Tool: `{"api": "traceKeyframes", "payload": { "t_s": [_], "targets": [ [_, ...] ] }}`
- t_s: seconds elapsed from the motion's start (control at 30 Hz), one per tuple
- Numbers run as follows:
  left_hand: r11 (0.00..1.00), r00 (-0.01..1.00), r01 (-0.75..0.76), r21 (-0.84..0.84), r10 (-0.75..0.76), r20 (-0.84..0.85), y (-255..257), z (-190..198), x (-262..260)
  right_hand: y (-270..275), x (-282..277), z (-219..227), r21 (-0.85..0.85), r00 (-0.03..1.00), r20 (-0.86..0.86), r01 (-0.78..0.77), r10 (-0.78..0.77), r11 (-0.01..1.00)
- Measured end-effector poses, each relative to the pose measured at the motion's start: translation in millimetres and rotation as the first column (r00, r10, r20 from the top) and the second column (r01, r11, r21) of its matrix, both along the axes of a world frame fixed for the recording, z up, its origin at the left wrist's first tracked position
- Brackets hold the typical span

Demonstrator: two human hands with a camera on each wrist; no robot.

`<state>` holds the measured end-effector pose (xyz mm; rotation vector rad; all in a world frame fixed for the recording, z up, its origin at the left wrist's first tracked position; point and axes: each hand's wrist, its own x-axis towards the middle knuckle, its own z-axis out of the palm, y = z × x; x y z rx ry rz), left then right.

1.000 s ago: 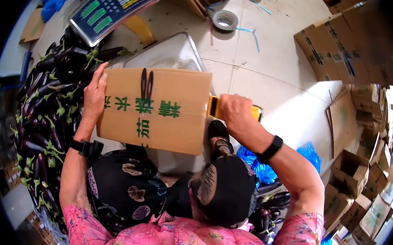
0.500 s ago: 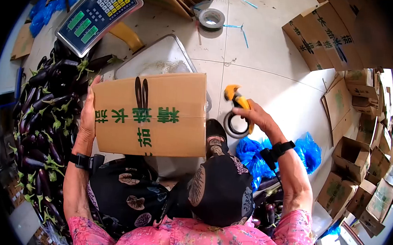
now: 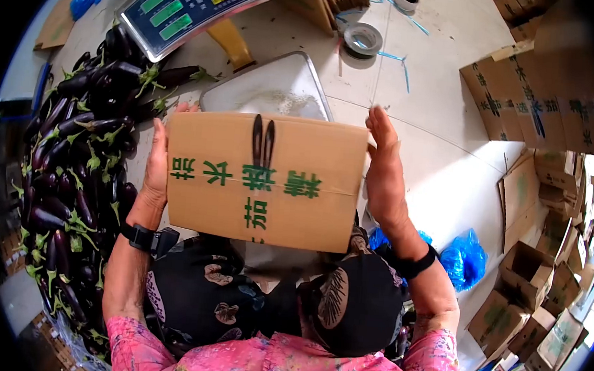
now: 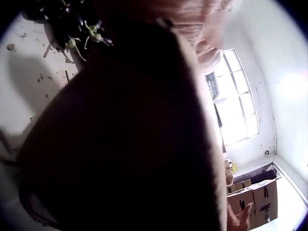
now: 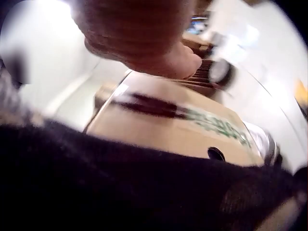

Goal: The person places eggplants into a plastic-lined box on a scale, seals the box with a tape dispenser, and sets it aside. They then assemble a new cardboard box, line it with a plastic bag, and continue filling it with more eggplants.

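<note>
The box (image 3: 275, 205) is seen over the scale plate (image 3: 269, 90), between 2 hands. Its left end is touched by the left hand (image 3: 158, 169), fingers extended; just beside its right end, the right hand (image 3: 386, 174) is held straight-fingered, nothing grasped.

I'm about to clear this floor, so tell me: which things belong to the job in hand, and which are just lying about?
Job in hand, it seems:
printed carton, between left hand and right hand
perhaps the weighing scale
perhaps the heaped eggplants

Apparently lying about:
tape roll on the floor
blue plastic bag
open carton on the person's right
</note>
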<state>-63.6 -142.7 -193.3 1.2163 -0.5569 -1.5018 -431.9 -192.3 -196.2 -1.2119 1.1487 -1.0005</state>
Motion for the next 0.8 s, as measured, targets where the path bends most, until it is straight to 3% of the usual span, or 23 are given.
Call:
{"api": "traceKeyframes", "payload": {
  "t_s": [0.03, 0.07, 0.1, 0.17, 0.2, 0.23, 0.27, 0.33, 0.43, 0.6, 0.8],
  "targets": [
    [1.000, 1.000, -0.012, -0.017, 0.012, 0.011, 0, -1, -5, -2, 16, 16, -0.170, 0.991, -0.128, -0.062, 0.041, 0.984],
    [0.999, 0.999, -0.023, -0.030, 0.024, 0.022, 2, -1, -6, -3, 22, 23, -0.338, 0.921, -0.381, -0.222, 0.083, 0.915],
    [0.998, 0.974, 0.015, -0.057, -0.002, 0.225, 2, -2, -5, -5, 27, 24, -0.349, 0.848, -0.527, -0.280, 0.060, 0.894],
    [0.991, 0.805, 0.105, -0.078, -0.039, 0.592, 0, -1, -3, -8, 33, 28, -0.348, 0.636, -0.771, -0.397, -0.018, 0.849],
    [0.984, 0.663, 0.155, -0.083, -0.042, 0.747, -4, 5, -2, -7, 36, 29, -0.368, 0.575, -0.815, -0.421, -0.070, 0.829],
    [0.931, 0.189, 0.312, -0.191, 0.136, 0.972, -7, 12, -1, -4, 39, 26, -0.387, 0.512, -0.850, -0.443, -0.127, 0.809],
    [0.891, 0.007, 0.439, -0.115, 0.125, 0.992, -6, 16, -8, -1, 41, 23, -0.399, 0.443, -0.878, -0.464, -0.184, 0.791],
    [0.773, -0.328, 0.628, 0.091, 0.157, 0.931, -6, 37, -45, 0, 47, 23, -0.395, 0.417, -0.888, -0.480, -0.193, 0.783],
    [0.657, -0.112, 0.754, -0.005, 0.136, 0.984, -23, 38, -89, 0, 47, 18, -0.386, 0.398, -0.895, -0.464, -0.202, 0.797],
    [0.639, -0.143, 0.769, 0.013, 0.152, 0.978, -27, 43, -94, 8, 37, 35, -0.404, 0.495, -0.856, -0.461, -0.149, 0.790],
    [0.673, -0.188, 0.738, 0.050, 0.135, 0.973, -20, 41, -86, 14, 41, 35, -0.331, 0.509, -0.856, -0.400, -0.094, 0.855]
  ]
}}
